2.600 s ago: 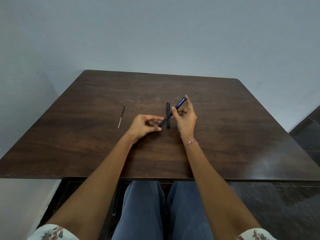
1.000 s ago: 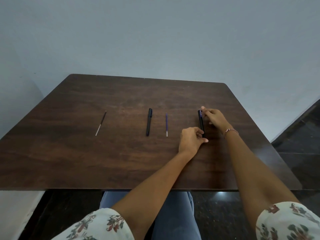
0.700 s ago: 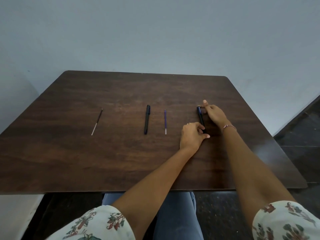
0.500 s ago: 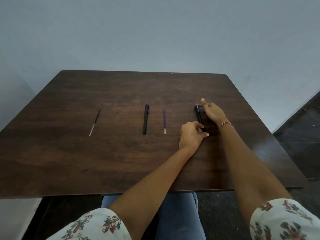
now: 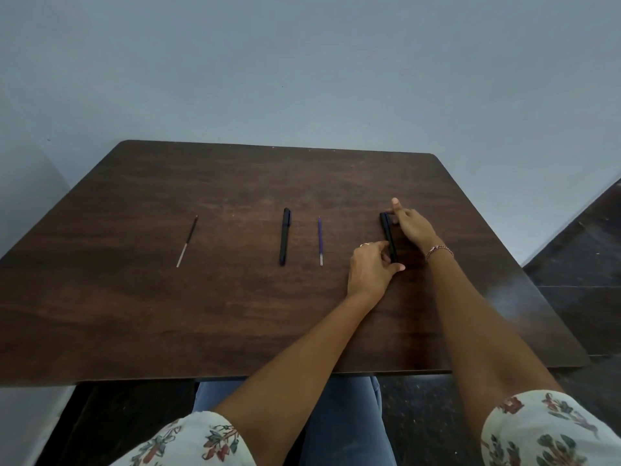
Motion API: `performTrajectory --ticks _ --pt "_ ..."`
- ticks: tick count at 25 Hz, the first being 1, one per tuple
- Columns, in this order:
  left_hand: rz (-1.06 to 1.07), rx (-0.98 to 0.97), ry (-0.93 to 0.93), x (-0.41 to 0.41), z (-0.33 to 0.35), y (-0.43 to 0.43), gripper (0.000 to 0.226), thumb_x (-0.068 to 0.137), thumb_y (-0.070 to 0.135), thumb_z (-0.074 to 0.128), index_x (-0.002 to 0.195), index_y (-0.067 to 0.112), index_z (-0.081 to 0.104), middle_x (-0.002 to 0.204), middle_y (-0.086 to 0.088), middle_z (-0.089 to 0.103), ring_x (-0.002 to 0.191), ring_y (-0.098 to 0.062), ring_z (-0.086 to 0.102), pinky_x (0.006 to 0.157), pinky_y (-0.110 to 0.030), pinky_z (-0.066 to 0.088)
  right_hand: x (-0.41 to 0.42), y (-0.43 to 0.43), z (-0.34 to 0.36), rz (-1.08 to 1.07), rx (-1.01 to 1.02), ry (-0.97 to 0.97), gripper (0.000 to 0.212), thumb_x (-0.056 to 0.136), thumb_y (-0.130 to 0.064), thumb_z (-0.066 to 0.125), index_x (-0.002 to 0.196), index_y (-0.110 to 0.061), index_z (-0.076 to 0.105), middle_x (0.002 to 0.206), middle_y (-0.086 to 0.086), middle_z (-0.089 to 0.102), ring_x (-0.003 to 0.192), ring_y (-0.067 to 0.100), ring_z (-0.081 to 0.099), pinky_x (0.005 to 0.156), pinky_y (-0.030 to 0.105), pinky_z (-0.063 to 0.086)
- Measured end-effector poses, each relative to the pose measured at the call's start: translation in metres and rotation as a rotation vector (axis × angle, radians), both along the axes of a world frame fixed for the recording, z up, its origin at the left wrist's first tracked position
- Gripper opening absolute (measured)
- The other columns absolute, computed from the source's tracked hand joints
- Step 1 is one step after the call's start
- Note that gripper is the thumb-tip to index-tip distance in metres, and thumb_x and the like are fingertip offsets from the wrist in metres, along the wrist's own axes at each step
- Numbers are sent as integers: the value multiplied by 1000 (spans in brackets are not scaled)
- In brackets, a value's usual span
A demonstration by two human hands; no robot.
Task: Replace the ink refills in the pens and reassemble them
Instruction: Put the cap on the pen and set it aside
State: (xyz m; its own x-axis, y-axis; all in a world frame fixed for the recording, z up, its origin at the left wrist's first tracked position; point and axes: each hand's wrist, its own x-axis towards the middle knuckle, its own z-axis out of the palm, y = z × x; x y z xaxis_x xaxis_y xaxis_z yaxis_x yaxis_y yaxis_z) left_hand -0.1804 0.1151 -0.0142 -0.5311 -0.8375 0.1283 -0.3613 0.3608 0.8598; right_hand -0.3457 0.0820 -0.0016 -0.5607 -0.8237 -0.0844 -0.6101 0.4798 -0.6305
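Note:
A black-and-blue pen [image 5: 388,234] lies on the dark wooden table [image 5: 201,314], right of centre. My left hand [image 5: 369,270] pinches its near end between thumb and fingers. My right hand [image 5: 411,227] touches its far end with the fingertips. A capped black pen [image 5: 285,236] lies at the table's middle. Just right of it lies a thin blue refill [image 5: 320,240]. A dark refill with a pale tip [image 5: 187,241] lies far to the left.
The table's near edge [image 5: 235,378] runs above my lap. A pale wall stands behind the table, and dark floor tiles [image 5: 578,264] show to the right.
Earlier both hands held the black-and-blue pen at the table's centre; it now lies right of centre with both hands still on it. In the last second the hands barely moved.

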Motion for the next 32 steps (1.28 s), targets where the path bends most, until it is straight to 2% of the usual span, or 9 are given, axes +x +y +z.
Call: performTrajectory --ticks 3,6,9,13,15,18,23,27,32 --pt "-45 -24 90 7 8 -3 51 75 13 78 123 12 61 90 -3 71 79 -9 65 88 -31 53 2 2 1 -10 -38 -46 65 99 -58 19 121 -17 64 119 11 64 119 31 53 99 37 36" --pt "-74 -126 162 21 26 -16 52 75 16 78 124 12 61 96 -4 73 87 -11 68 89 -29 54 6 0 3 -39 -48 -77 70 98 -59 20 114 -9 66 121 17 63 114 34 55 99 40 39" --pt "-49 -218 187 45 36 -42 50 76 24 78 124 16 63 101 0 73 92 -8 67 88 -28 54 6 -2 11 -189 -117 -132 73 97 -59 26 109 3 64 111 19 63 101 34 57 95 45 47" --pt "56 -282 175 92 32 -81 47 77 35 76 121 24 65 105 9 72 98 -6 65 89 -31 52 22 -13 32 -300 -199 18 49 102 -41 31 86 -1 56 106 24 62 113 40 54 94 39 41" --pt "68 -290 113 115 26 -96 51 76 38 77 124 25 63 111 9 70 107 -7 61 92 -33 50 42 -25 42 -272 -251 -12 49 103 -36 34 97 3 63 114 22 63 115 37 54 96 37 40" --pt "20 -238 -8 144 17 -110 69 72 45 78 133 28 52 127 5 61 121 -13 52 100 -31 42 79 -43 50 -173 -326 -90 41 101 -33 40 112 -3 67 118 17 65 114 31 57 96 33 41" --pt "-88 -87 -185 179 6 -117 98 58 45 86 143 31 38 144 -3 43 134 -23 36 106 -41 35 151 -67 42 87 -273 -213 34 101 -25 43 124 -6 60 128 12 61 120 25 55 106 36 40" --pt "-140 -124 -193 184 0 -117 107 54 41 89 145 29 34 147 -4 35 135 -22 33 107 -37 31 182 -72 19 199 -148 -197 35 101 -22 43 131 -8 53 136 10 55 128 23 48 105 29 34" --pt "-119 -134 -143 183 -2 -120 105 56 36 90 145 27 34 146 -5 36 136 -22 34 106 -31 31 190 -77 8 222 -148 -146 42 100 -15 45 141 -7 41 142 12 49 133 25 44 113 34 32"
